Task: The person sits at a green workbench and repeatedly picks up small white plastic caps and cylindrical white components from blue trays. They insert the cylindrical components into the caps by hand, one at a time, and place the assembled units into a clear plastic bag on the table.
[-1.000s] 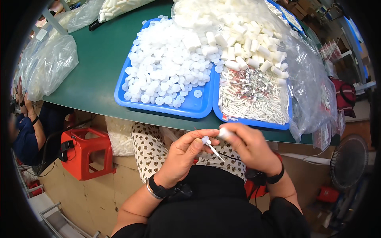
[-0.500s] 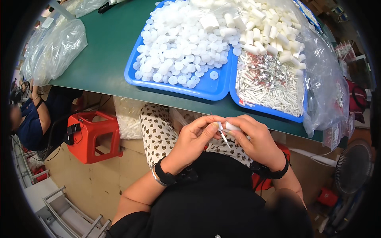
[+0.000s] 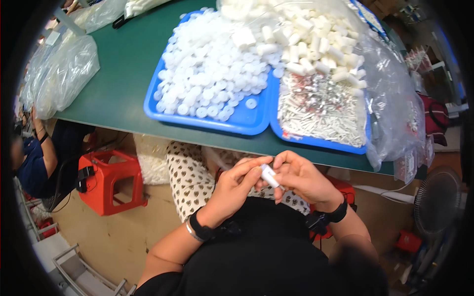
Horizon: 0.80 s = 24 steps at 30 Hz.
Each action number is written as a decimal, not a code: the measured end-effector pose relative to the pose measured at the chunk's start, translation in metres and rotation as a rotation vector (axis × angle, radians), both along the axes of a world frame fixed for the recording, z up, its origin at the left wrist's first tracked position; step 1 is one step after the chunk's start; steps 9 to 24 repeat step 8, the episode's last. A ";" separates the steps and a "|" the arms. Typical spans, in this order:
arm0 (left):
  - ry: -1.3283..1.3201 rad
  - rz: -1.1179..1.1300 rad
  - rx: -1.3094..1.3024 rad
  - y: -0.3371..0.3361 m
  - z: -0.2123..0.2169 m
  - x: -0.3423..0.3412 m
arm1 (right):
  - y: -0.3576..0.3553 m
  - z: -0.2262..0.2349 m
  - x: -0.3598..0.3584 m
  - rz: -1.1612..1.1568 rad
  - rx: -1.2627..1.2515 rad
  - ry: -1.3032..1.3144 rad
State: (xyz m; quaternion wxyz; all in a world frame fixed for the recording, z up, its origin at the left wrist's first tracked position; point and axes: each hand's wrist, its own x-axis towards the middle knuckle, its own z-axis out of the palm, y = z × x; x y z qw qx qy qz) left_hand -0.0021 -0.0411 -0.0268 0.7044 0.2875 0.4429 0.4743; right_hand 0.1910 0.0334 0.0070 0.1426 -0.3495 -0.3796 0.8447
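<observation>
Both hands are together over my lap, just below the table edge. Left hand and right hand both pinch one small white tube, tilted, held between the fingertips of the two. Left thumb and forefinger close on its upper end, right fingers curl round the lower end. Whether anything sits at the tube's tip, I can't tell; fingers cover it.

On the table, well apart from the hands: left blue tray piled with white caps, one cap lying loose on the bare tray floor. Just beside it, touching, right blue tray with thin white sticks in front and white tubes heaped behind. Clear bag at the right tray's edge, more clear bags at table's left. Red stool on the floor left of my knees. Another person's arm at far left.
</observation>
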 end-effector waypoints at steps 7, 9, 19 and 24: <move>-0.248 0.030 0.001 -0.002 -0.003 0.000 | 0.062 0.046 0.024 0.094 1.478 -0.783; -0.268 -0.004 -0.011 0.001 -0.006 -0.002 | 0.084 0.054 0.026 -0.141 1.306 -0.786; -0.268 -0.004 -0.011 0.001 -0.006 -0.002 | 0.084 0.054 0.026 -0.141 1.306 -0.786; -0.268 -0.004 -0.011 0.001 -0.006 -0.002 | 0.084 0.054 0.026 -0.141 1.306 -0.786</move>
